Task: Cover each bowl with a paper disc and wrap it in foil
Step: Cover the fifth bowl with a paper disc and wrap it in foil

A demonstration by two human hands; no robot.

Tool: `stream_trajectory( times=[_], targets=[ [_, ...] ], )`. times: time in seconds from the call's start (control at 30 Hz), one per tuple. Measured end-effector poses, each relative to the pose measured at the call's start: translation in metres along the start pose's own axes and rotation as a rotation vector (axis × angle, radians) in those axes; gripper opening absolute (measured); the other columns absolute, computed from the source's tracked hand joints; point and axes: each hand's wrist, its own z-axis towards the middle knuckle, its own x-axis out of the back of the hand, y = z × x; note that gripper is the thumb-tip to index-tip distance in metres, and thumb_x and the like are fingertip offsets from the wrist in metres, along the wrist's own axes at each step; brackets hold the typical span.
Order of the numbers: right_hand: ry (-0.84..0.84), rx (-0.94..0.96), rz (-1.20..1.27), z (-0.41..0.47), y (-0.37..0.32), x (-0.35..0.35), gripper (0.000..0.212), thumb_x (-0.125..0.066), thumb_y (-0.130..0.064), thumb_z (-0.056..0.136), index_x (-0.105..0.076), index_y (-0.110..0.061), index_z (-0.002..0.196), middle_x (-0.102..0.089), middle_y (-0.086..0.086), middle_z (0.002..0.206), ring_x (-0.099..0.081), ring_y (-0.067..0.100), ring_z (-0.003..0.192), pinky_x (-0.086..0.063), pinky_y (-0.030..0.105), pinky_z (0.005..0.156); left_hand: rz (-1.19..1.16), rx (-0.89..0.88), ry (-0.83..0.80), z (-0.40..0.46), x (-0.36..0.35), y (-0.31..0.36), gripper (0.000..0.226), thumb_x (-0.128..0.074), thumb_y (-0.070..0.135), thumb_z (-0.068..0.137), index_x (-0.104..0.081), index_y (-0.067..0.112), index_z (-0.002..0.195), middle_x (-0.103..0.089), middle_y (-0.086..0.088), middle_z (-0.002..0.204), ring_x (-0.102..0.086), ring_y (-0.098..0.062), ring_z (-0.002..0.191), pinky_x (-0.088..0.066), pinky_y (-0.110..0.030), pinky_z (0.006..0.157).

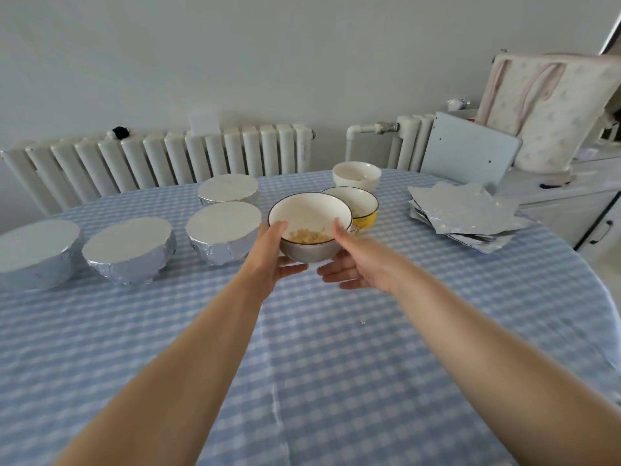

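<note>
Both hands — left hand and right hand, fingers curled under the grey bowl — should carry it level toward the near, bare tablecloth, the loose food inside kept from sliding.

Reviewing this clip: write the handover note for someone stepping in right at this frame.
Left hand and right hand together grip the grey bowl of food, held between them near the table's middle.
Done: four foil-wrapped bowls stand on the left.
Left: the grey bowl, the yellow bowl and the white bowl behind it are uncovered.
Foil sheets are stacked on the right; no loose paper discs are in view.
</note>
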Motion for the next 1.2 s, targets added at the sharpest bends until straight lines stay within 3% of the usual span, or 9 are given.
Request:
stream_trajectory(
  times=[0.1, 0.2, 0.3, 0.4, 0.6, 0.8, 0.9, 1.07, 1.2],
  targets=[
    [0.378, 0.144, -0.209, 0.015, 0.011, 0.030, 0.064, -0.038, -0.070, 0.093, -0.066, -0.012, 0.095, -0.076, 0.008, 0.087, -0.072, 0.027, 0.088, -0.054, 0.037, 0.084, 0.049, 0.046, 0.032, -0.002, 0.003, -0.010, 0.031, -0.045, 0.033, 0.100, -0.050, 0.020, 0.128, -0.056, -0.005, 0.112, -0.064, -0.029, 0.094, -0.059, -0.043, 0.071],
    [0.772, 0.215, -0.499, 0.042, 0.032, 0.080, 0.044, -0.053, -0.047, 0.096, -0.058, -0.012, 0.122, -0.055, 0.009, 0.130, -0.048, 0.028, 0.125, -0.039, 0.037, 0.101, 0.175, 0.042, 0.050, -0.005, 0.007, -0.020, 0.028, -0.043, 0.032, 0.100, -0.054, 0.023, 0.124, -0.057, -0.004, 0.103, -0.061, -0.025, 0.084, -0.059, -0.041, 0.062],
    [0.814, 0.063, -0.787, 0.062, 0.050, 0.130, 0.046, -0.059, -0.035, 0.093, -0.054, -0.019, 0.136, -0.017, 0.008, 0.160, -0.013, 0.030, 0.148, -0.024, 0.041, 0.116, 0.192, 0.052, 0.066, -0.007, 0.006, -0.026, 0.026, -0.042, 0.031, 0.099, -0.055, 0.023, 0.119, -0.059, -0.006, 0.106, -0.060, -0.024, 0.086, -0.057, -0.038, 0.057],
    [0.694, -0.142, -0.924, 0.070, 0.059, 0.157, 0.050, -0.056, -0.038, 0.094, -0.053, -0.022, 0.140, 0.006, 0.004, 0.166, 0.007, 0.031, 0.151, -0.013, 0.045, 0.121, 0.198, 0.083, 0.052, -0.006, 0.009, -0.027, 0.027, -0.043, 0.030, 0.098, -0.061, 0.019, 0.115, -0.062, -0.009, 0.105, -0.060, -0.022, 0.088, -0.058, -0.041, 0.060],
    [0.690, -0.190, -0.938, 0.072, 0.059, 0.157, 0.062, -0.048, -0.032, 0.097, -0.032, -0.004, 0.150, -0.024, 0.009, 0.160, -0.013, 0.025, 0.151, -0.021, 0.045, 0.119, 0.249, 0.164, -0.086, -0.006, 0.027, -0.025, 0.027, -0.048, 0.036, 0.099, -0.066, 0.020, 0.111, -0.065, -0.008, 0.095, -0.061, -0.022, 0.081, -0.056, -0.038, 0.057],
    [0.601, -0.253, -0.998, 0.073, 0.055, 0.152, 0.061, -0.042, -0.039, 0.100, -0.030, -0.011, 0.153, 0.008, 0.002, 0.166, 0.006, 0.024, 0.152, -0.016, 0.047, 0.119, 0.330, 0.230, -0.175, -0.004, 0.041, -0.022, 0.036, -0.048, 0.039, 0.099, -0.064, 0.015, 0.122, -0.066, -0.016, 0.107, -0.062, -0.031, 0.091, -0.054, -0.036, 0.053],
    [0.598, -0.272, -0.979, 0.074, 0.055, 0.149, 0.064, -0.040, -0.037, 0.101, -0.022, -0.008, 0.155, 0.005, 0.004, 0.166, 0.005, 0.025, 0.152, -0.016, 0.047, 0.120, 0.309, 0.254, -0.158, -0.004, 0.047, -0.025, 0.043, -0.054, 0.044, 0.095, -0.062, 0.016, 0.127, -0.065, -0.023, 0.119, -0.063, -0.031, 0.092, -0.052, -0.033, 0.051],
    [0.671, -0.252, -0.964, 0.073, 0.056, 0.136, 0.060, -0.040, -0.024, 0.102, -0.021, 0.001, 0.152, -0.019, 0.013, 0.160, -0.018, 0.029, 0.148, -0.027, 0.043, 0.117, 0.325, 0.267, -0.225, 0.004, 0.050, -0.027, 0.055, -0.060, 0.060, 0.083, -0.067, 0.022, 0.122, -0.061, -0.022, 0.129, -0.062, -0.033, 0.104, -0.055, -0.046, 0.076],
    [0.875, -0.041, -1.057, 0.066, 0.050, 0.129, 0.043, -0.046, -0.013, 0.098, -0.045, -0.003, 0.139, -0.044, 0.015, 0.140, -0.042, 0.032, 0.131, -0.035, 0.042, 0.106, 0.322, 0.264, -0.242, 0.003, 0.047, -0.025, 0.061, -0.049, 0.074, 0.085, -0.069, 0.027, 0.120, -0.069, -0.011, 0.122, -0.064, -0.034, 0.115, -0.046, -0.062, 0.100]
  ],
)
